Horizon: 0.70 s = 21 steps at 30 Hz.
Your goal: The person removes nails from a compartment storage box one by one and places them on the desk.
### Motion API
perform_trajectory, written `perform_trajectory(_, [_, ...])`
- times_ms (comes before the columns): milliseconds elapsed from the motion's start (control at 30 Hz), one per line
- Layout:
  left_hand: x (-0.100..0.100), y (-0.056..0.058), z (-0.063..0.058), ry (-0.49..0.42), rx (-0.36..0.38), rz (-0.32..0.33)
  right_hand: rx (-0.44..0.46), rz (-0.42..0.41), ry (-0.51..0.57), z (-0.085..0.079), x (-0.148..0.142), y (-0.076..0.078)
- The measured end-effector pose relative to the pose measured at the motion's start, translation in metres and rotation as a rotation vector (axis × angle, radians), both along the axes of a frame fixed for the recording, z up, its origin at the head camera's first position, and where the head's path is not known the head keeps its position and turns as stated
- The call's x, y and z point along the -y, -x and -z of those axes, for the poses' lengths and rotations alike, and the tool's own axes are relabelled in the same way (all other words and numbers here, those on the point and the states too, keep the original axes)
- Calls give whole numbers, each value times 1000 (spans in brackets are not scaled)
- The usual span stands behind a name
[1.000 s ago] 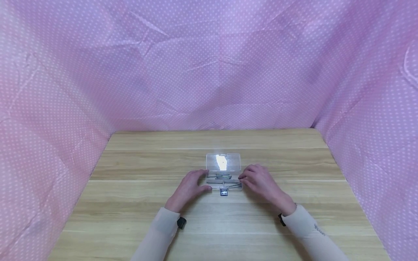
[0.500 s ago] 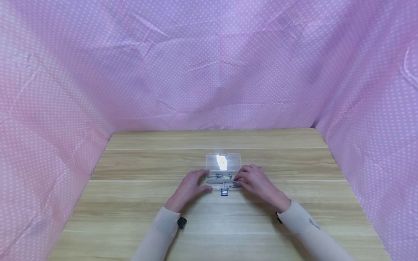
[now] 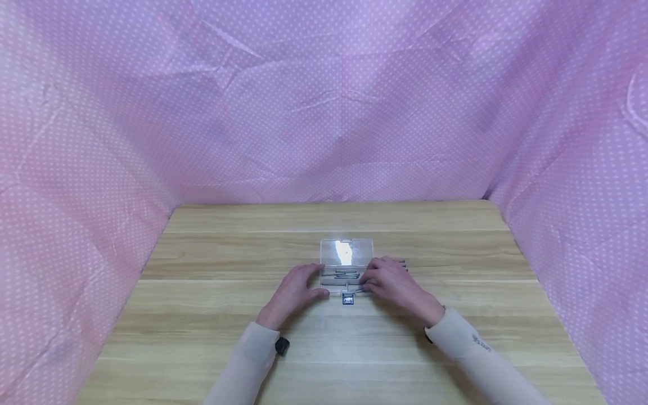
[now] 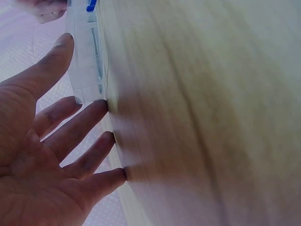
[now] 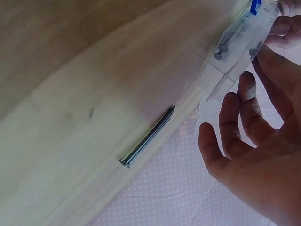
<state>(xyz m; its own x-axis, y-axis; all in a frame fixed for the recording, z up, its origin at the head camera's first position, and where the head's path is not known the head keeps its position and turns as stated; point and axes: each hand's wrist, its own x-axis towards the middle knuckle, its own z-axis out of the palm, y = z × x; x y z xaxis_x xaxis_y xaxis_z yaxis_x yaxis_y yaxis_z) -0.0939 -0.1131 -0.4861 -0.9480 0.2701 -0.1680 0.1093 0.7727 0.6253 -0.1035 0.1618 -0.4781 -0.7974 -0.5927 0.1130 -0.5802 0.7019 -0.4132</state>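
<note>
A clear plastic box (image 3: 326, 288) with a raised lid (image 3: 356, 252) sits mid-table. Several nails (image 3: 346, 274) lie in its back section, one nail (image 3: 333, 284) at front left, more at front right. My left hand (image 3: 291, 292) holds the left end between thumb and index finger; in the left wrist view its other fingertips (image 4: 123, 173) touch the table. My right hand (image 3: 395, 281) reaches into the front right section. In the right wrist view, thumb and index tip are by a nail head (image 5: 254, 51); whether they pinch it is hidden.
Beside the box, several loose nails (image 5: 148, 137) lie together on the table, partly behind my right hand in the head view. A blue clasp (image 3: 347, 300) sticks out from the box front. Pink dotted cloth (image 3: 324, 112) surrounds the wooden table (image 3: 228, 242).
My right hand has moved left from the box's right edge further into it, uncovering the ends of the loose nails on the table. The left hand and the box have stayed put.
</note>
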Motion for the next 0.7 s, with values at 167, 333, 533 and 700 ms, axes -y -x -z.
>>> perform_trajectory(167, [0,-1,0,-2,-4,2,1,0,1,0,1,1])
perform_trajectory(333, [-1,-1,0,-5,-4,-2,-3,0,-19,1,2,2])
perform_trajectory(533, [-1,-1,0,3,-7,-5,10,-24,-38,-1,2,5])
perform_trajectory(700, [-1,-2,0,3,-7,-3,26,-64,-61,-5,2,7])
